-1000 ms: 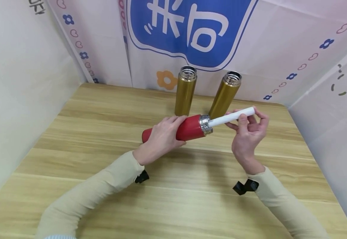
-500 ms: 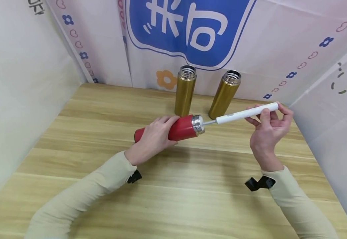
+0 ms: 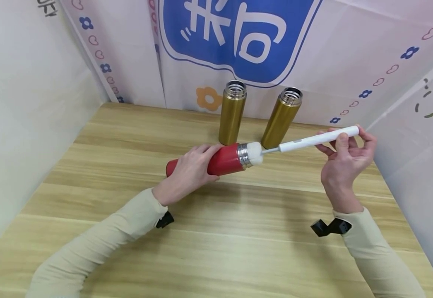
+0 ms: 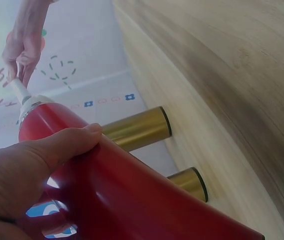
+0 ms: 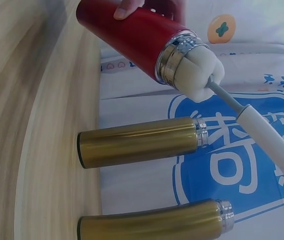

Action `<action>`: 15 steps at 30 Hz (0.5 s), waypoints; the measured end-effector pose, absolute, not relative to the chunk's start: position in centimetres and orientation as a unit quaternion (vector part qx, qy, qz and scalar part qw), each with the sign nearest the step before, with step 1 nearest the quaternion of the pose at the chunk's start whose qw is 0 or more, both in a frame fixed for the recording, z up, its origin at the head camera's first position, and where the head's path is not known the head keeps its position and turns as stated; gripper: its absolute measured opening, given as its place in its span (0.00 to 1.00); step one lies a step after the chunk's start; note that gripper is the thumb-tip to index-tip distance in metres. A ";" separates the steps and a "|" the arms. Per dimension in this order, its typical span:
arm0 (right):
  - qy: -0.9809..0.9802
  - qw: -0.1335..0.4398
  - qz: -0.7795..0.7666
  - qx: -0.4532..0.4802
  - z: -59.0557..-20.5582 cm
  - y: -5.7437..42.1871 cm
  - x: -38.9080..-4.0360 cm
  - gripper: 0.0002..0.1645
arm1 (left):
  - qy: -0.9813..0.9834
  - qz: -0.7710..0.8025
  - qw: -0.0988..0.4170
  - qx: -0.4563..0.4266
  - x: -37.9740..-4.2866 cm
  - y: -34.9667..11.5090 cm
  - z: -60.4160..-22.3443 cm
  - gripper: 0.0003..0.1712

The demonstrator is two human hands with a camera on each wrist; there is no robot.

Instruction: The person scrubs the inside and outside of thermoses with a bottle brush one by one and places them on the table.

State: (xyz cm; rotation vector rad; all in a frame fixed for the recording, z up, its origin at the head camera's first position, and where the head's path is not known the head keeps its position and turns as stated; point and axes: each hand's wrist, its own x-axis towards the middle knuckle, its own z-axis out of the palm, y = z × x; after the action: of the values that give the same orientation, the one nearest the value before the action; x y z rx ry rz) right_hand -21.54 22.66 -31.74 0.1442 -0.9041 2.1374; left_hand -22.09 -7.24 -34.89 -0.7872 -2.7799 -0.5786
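My left hand [image 3: 188, 169] grips a red vacuum flask [image 3: 225, 160] round its body, tilted with its metal mouth to the right. Out of that mouth bulges the white sponge head [image 5: 197, 74] of a bottle brush, its inner part hidden in the neck. A thin grey rod joins the sponge to the white brush handle [image 3: 318, 139]. My right hand [image 3: 347, 165] pinches the handle near its far end, thumb on the near side. In the left wrist view, the left thumb lies along the red flask [image 4: 117, 185].
Two gold flasks, the left one [image 3: 232, 114] and the right one [image 3: 281, 118], stand uncapped at the back of the wooden table [image 3: 216, 248]. Behind them hangs a printed cloth [image 3: 332, 49] with a blue sign. White walls rise on both sides.
My right hand has drawn the bottle brush out to the right, and its sponge head now shows at the flask's mouth. My left hand and the red flask have shifted slightly left.
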 end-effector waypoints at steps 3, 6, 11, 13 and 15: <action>-0.353 0.397 0.846 0.055 -31.7 22.8 -21.6 0.19 | -0.939 -0.197 0.098 -0.265 -22.1 -7.3 -34.9 0.44; -0.351 0.395 0.847 0.054 -31.7 22.9 -21.6 0.19 | -0.939 -0.195 0.099 -0.266 -22.1 -7.4 -34.9 0.44; -0.347 0.390 0.851 0.056 -31.7 23.2 -21.6 0.19 | -0.939 -0.192 0.097 -0.270 -22.0 -7.5 -34.8 0.45; -0.346 0.389 0.852 0.055 -31.6 23.2 -21.6 0.19 | -0.938 -0.193 0.097 -0.270 -21.9 -7.5 -34.8 0.45; -0.346 0.388 0.852 0.054 -31.6 23.3 -21.6 0.19 | -0.939 -0.192 0.098 -0.267 -21.9 -7.5 -34.8 0.45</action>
State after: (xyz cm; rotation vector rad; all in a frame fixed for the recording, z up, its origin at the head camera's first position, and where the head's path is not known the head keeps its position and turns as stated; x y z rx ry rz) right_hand -21.62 23.29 -31.61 0.1385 -0.8805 2.1683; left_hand -21.90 -7.51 -34.81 -0.7913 -2.7799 -0.5691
